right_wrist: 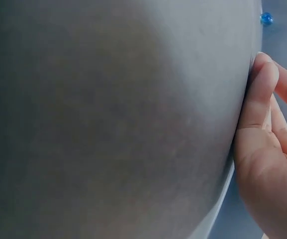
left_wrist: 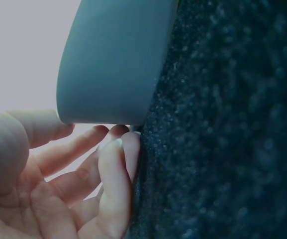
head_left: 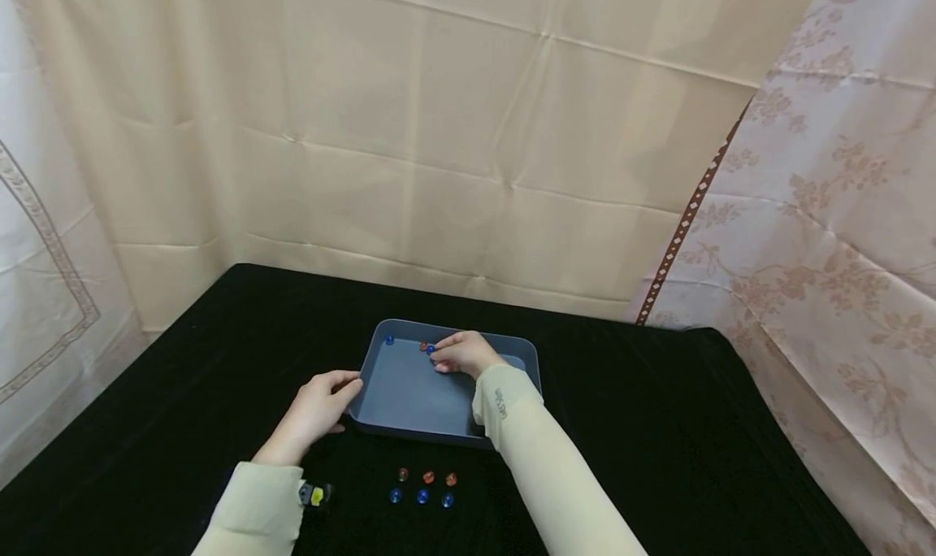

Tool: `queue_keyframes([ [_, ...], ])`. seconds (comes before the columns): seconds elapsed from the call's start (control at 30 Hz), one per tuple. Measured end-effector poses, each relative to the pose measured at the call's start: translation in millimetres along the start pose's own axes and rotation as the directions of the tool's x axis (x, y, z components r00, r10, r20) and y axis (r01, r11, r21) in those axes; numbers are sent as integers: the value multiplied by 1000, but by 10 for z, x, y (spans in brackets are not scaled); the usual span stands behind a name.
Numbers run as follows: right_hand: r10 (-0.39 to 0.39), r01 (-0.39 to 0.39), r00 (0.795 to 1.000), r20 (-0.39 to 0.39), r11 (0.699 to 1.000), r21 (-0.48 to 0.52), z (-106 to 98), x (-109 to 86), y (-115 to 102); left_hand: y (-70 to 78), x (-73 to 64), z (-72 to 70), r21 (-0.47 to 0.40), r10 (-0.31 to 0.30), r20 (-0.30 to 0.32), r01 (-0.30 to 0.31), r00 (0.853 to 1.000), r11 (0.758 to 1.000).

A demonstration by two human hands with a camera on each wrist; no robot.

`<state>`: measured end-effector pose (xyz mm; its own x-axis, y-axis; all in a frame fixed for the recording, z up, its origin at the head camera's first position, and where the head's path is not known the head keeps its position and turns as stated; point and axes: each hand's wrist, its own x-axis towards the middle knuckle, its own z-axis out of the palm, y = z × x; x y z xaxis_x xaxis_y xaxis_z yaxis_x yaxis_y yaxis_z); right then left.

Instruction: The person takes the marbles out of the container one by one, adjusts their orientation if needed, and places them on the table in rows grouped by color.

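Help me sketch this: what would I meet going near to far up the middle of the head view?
Row of three blue marbles → row of three reddish marbles → tray → beige curtain.

We see soft, even light on the curtain (head_left: 439, 174) behind the tray (head_left: 417, 401); the cloth (head_left: 621, 418) around it sinks into black. Our left wrist view is bluish, overexposed beside the tray; our right wrist view looks dim and blurred.
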<state>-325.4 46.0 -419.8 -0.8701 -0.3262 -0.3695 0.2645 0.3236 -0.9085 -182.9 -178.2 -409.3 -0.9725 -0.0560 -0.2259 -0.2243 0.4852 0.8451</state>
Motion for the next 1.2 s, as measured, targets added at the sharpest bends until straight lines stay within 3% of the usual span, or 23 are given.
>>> queue_keyframes([
  [0.5, 27, -30, 999, 26, 990, 141, -36, -42, -61, -26, 4, -10, -4, -5, 5, 5, 1000, 1000],
  [0.73, -12, 7, 999, 35, 988, 156, -66, -64, -108, -14, -4, -6, -1, 10, 0, -10, 1000, 1000],
  [1.2, -118, 106, 990, 82, 985, 134, -121, -318, -332, 0, -12, 5, 3, 7, 2, -7, 1000, 1000],
])
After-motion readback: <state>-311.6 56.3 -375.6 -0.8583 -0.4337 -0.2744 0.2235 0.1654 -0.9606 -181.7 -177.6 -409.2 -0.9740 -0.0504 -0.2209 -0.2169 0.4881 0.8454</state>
